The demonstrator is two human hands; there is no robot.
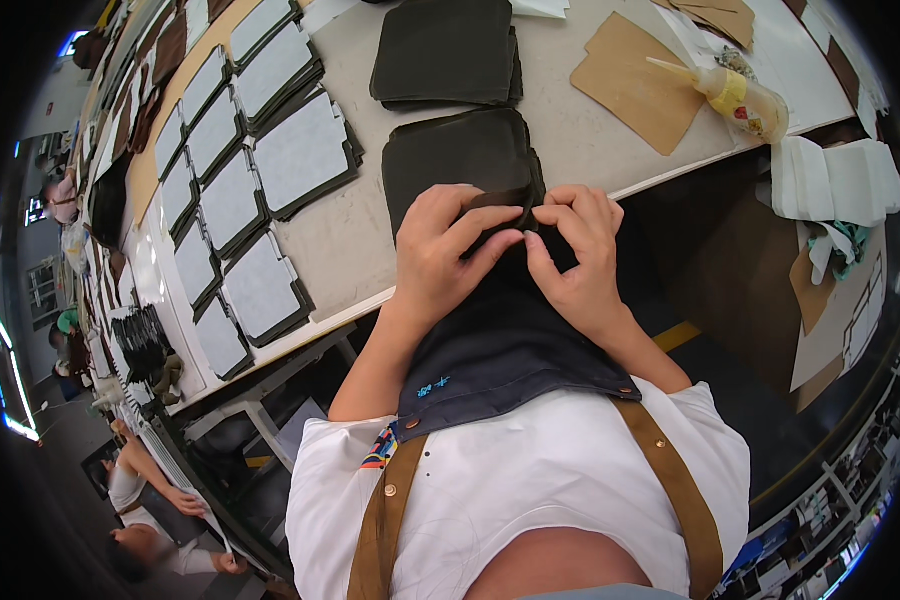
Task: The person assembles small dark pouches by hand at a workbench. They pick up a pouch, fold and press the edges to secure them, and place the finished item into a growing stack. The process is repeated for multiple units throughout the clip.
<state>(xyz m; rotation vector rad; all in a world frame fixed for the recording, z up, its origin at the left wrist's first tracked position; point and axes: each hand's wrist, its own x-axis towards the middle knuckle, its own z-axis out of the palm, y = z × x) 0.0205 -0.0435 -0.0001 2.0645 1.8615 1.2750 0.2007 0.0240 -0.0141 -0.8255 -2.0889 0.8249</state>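
Pinches a thin, dark, flexible piece (pixel 503 199) between left hand (pixel 438 240) and right hand (pixel 582 250) at the near end of a black, squarish stack (pixel 440 150). Includes, on a pale tabletop (pixel 345 245), white-topped dark stacks (pixel 262 285) leftward and a translucent, yellow-labelled bottle (pixel 742 101) rightward.

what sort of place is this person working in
Probably a workshop or factory making goods from cut sheets, perhaps leather: the worktable bears neat stacks of dark pieces, rows of white-topped pieces and a nozzled squeeze bottle.
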